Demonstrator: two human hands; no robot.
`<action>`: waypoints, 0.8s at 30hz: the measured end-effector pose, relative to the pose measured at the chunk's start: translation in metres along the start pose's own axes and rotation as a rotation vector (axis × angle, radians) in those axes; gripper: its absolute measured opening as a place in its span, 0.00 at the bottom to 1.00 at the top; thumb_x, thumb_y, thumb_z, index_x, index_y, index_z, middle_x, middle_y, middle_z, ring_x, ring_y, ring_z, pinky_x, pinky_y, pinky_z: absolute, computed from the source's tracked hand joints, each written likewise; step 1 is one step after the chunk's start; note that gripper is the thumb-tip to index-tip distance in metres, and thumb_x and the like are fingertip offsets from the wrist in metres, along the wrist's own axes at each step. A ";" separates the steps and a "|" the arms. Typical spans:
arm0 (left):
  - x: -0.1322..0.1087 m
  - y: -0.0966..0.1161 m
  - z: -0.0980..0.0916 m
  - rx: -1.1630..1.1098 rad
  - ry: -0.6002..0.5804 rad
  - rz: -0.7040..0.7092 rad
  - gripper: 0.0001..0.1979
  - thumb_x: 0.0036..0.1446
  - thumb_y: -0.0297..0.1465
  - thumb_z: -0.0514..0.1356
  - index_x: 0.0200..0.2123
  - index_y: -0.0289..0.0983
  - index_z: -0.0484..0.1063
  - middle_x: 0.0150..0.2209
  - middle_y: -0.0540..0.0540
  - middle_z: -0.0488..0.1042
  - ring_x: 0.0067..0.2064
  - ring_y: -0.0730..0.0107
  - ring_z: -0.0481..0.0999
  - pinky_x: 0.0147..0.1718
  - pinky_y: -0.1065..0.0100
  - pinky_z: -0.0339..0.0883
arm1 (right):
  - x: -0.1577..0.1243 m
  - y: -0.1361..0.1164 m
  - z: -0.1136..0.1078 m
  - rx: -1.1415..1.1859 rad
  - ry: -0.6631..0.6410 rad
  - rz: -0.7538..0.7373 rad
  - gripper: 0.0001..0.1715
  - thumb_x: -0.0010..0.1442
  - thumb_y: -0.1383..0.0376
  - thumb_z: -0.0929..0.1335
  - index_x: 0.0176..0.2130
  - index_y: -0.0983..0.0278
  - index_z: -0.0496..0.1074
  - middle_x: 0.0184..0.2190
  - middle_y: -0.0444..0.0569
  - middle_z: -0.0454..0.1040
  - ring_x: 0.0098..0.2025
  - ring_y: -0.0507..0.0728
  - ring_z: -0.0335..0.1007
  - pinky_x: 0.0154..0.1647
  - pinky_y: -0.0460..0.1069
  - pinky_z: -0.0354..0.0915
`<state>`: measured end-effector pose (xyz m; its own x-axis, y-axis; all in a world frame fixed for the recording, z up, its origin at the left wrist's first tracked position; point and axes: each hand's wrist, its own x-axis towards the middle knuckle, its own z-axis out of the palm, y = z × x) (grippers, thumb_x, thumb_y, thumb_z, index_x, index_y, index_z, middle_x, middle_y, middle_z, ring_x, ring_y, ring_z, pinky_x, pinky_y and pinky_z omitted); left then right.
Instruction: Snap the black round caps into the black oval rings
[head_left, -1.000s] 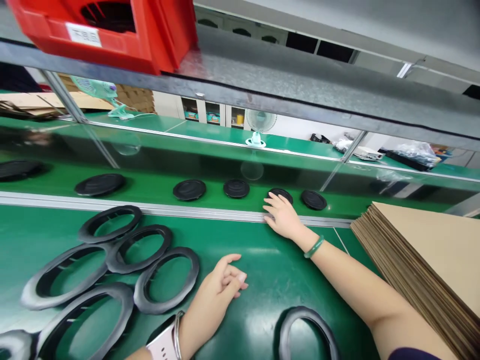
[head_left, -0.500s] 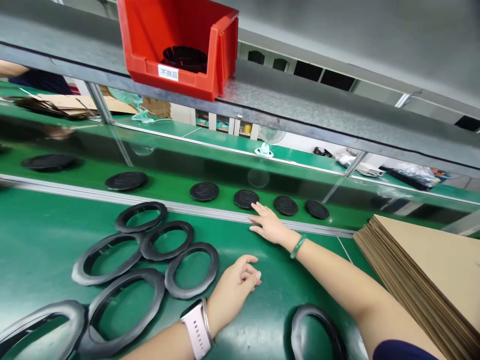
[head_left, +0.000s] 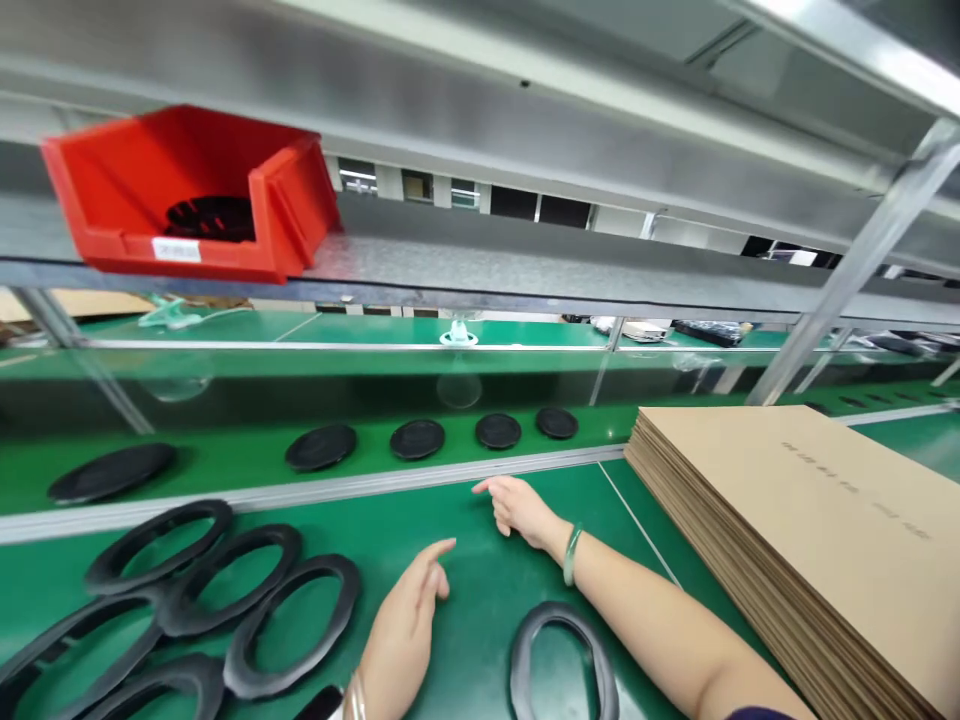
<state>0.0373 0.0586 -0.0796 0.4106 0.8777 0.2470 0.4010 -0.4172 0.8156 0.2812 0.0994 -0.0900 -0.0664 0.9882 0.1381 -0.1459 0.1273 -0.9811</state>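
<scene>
My right hand (head_left: 519,509) rests on the green table (head_left: 420,510) a short way below the metal rail (head_left: 315,490), forefinger stretched to the left, other fingers loosely curled, holding nothing. My left hand (head_left: 405,625) hovers low over the table beside it, fingers loosely extended and empty. A black rubber ring (head_left: 562,670) lies just under my right forearm. Several more black rings (head_left: 289,625) lie spread at the left. Beyond the rail, black round discs (head_left: 417,438) sit in a row on the green conveyor.
A thick stack of brown cardboard sheets (head_left: 810,530) fills the right side. A red bin (head_left: 187,195) holding a black part stands on the grey shelf (head_left: 525,265) overhead. Slanted metal posts (head_left: 855,270) rise at the right. A second green bench lies behind.
My right hand has drawn back from the discs and the rail onto the table. The view has tipped up and swung right, so the red bin and the rings have slid left.
</scene>
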 end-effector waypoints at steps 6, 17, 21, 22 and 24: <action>0.022 0.036 0.045 0.576 -0.041 0.572 0.32 0.66 0.38 0.55 0.71 0.46 0.50 0.72 0.44 0.53 0.72 0.45 0.49 0.66 0.40 0.53 | -0.013 -0.017 0.015 0.457 -0.120 0.046 0.45 0.55 0.44 0.77 0.62 0.57 0.61 0.61 0.54 0.64 0.55 0.61 0.70 0.61 0.59 0.62; 0.030 0.019 0.021 0.654 -0.201 0.354 0.31 0.66 0.42 0.55 0.68 0.40 0.57 0.68 0.40 0.61 0.72 0.44 0.51 0.66 0.30 0.45 | -0.018 -0.075 -0.005 0.479 -0.176 -0.217 0.36 0.67 0.37 0.64 0.62 0.56 0.68 0.62 0.53 0.65 0.64 0.67 0.58 0.69 0.65 0.48; 0.006 0.033 0.009 0.461 -0.479 0.289 0.29 0.68 0.41 0.53 0.69 0.46 0.54 0.70 0.45 0.57 0.72 0.57 0.51 0.69 0.37 0.41 | -0.017 -0.030 -0.002 0.011 -0.122 -0.056 0.30 0.62 0.45 0.74 0.53 0.63 0.76 0.49 0.58 0.76 0.56 0.69 0.68 0.64 0.67 0.55; 0.005 0.034 0.009 0.436 -0.518 0.252 0.30 0.66 0.41 0.56 0.69 0.45 0.54 0.71 0.44 0.55 0.73 0.56 0.49 0.69 0.38 0.41 | -0.019 -0.020 0.000 -0.074 -0.150 -0.006 0.30 0.60 0.45 0.75 0.52 0.63 0.77 0.48 0.58 0.76 0.55 0.69 0.69 0.62 0.67 0.58; 0.006 0.035 0.010 0.401 -0.581 0.199 0.34 0.61 0.41 0.62 0.68 0.41 0.58 0.71 0.41 0.54 0.73 0.51 0.48 0.69 0.38 0.41 | -0.022 -0.010 0.004 -0.205 -0.231 0.053 0.31 0.59 0.45 0.75 0.52 0.63 0.78 0.49 0.57 0.76 0.53 0.70 0.70 0.59 0.67 0.63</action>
<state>0.0617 0.0468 -0.0551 0.8300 0.5565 -0.0375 0.4969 -0.7072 0.5029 0.2801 0.0760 -0.0831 -0.2948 0.9513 0.0900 0.0645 0.1138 -0.9914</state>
